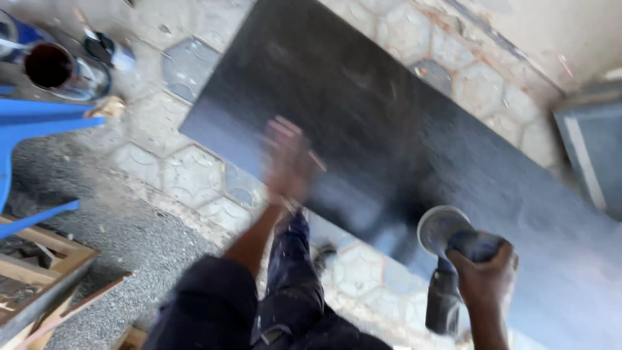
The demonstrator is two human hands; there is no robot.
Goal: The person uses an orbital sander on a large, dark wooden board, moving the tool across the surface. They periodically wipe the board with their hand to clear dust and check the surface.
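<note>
The head camera looks down on a large dark stone slab (pixel 402 142) that lies flat on a paved floor (pixel 188 175) of pale hexagonal tiles and runs from the upper middle of the view to the lower right corner. The left hand (pixel 289 159) is over the near edge of the slab, fingers spread apart and palm down; it is heavily blurred, so whether it presses on the surface or hovers just above it cannot be told. The forearm comes up from a dark sleeve (pixel 207 304) at the bottom of the view, and a knee in dark blue trousers (pixel 295 279) shows just beside it, over the tiles. The right hand (pixel 486 269) is closed tightly around the body of an angle grinder (pixel 447 272), whose round pale disc (pixel 439 227) sits at the slab's near edge, touching or just above the dusty surface; its dark handle points down toward the person. The two hands are well apart, the left farther up the slab than the right. To the upper left, on the floor, stand an open tin (pixel 52 68) with a dark inside and a small container (pixel 107 50) near it. A blue plastic chair (pixel 32 123) fills the left edge, and a wooden frame (pixel 39 272) lies on gravel in the lower left corner. A grey panel (pixel 593 149) leans at the right edge.
</note>
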